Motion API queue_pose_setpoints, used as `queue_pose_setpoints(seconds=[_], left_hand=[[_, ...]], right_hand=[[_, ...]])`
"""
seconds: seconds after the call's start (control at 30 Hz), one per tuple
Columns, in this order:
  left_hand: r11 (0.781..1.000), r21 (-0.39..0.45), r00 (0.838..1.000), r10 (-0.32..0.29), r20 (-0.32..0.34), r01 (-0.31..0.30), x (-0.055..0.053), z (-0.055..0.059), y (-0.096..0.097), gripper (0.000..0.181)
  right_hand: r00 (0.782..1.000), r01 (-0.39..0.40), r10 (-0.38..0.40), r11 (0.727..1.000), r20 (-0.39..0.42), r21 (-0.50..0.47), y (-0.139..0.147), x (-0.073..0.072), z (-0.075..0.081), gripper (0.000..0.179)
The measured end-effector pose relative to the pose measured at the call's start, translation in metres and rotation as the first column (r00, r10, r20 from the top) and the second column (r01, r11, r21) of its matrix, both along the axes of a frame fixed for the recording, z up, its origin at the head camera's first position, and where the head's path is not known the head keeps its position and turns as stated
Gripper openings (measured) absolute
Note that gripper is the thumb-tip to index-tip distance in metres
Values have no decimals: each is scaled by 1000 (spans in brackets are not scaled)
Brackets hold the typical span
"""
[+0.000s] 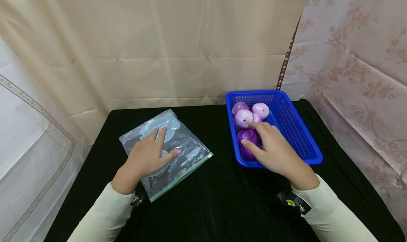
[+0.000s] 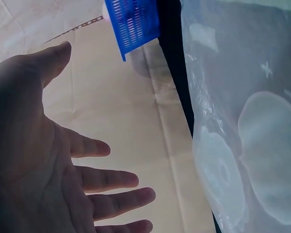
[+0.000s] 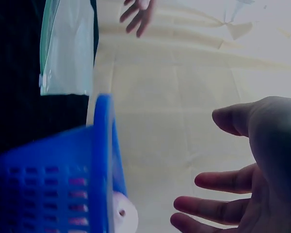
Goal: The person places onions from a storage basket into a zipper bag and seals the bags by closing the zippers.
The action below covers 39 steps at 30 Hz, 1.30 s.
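My left hand (image 1: 147,159) hovers over a clear zip bag (image 1: 190,157), its fingers spread and nothing in its grasp. The bag lies slantwise on the black cloth, its green-edged zip side toward me. Inside show pale, rounded flat shapes (image 2: 271,155). On the right, my right hand (image 1: 274,148) is above a blue plastic basket (image 1: 297,129), fingers apart and holding nothing. Under and beyond its fingertips, several purple and lilac balls (image 1: 243,118), some with a small dark hole, sit along the basket's left side. In the right wrist view the palm and fingers (image 3: 223,209) are bare.
Black cloth (image 1: 210,199) covers the table. A beige curtain (image 1: 159,47) hangs behind its far edge. White patterned cloth (image 1: 359,79) hangs close on the right, and another white cloth (image 1: 28,129) with a brown border is on the left.
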State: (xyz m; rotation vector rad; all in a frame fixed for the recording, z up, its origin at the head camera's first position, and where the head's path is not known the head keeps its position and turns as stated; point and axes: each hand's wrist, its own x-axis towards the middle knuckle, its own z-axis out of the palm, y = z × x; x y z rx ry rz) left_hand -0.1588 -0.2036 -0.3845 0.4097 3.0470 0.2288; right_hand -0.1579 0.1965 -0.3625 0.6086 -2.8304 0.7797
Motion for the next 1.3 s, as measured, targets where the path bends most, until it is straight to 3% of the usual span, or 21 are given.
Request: queue_pose_setpoints(seconds=[0.43, 0.7, 0.9, 1.0, 1.1, 1.2, 1.3], left_hand=[[999, 37, 1000, 0, -17, 0, 14, -19, 6, 81], [994, 111, 999, -9, 36, 5, 17, -36, 13, 61], [989, 151, 998, -3, 57, -6, 21, -49, 24, 43], [986, 168, 998, 13, 64, -24, 22, -58, 29, 39], [982, 187, 998, 22, 63, -34, 23, -63, 33, 37], [979, 198, 997, 36, 65, -48, 24, -65, 35, 35], [977, 204, 996, 46, 75, -60, 24, -67, 36, 33]], right_hand=[[997, -36, 29, 994, -69, -103, -26, 22, -17, 45], [991, -52, 37, 992, -127, -117, -49, 36, -24, 33], [982, -165, 135, 954, -133, -250, -66, 42, -37, 22], [974, -225, 211, 920, -77, -322, -75, 44, -46, 18], [960, -242, 277, 895, 42, -376, -85, 48, -53, 17], [926, -239, 335, 875, 172, -421, -94, 52, -55, 17], [891, -239, 378, 863, 253, -445, -102, 55, -58, 15]])
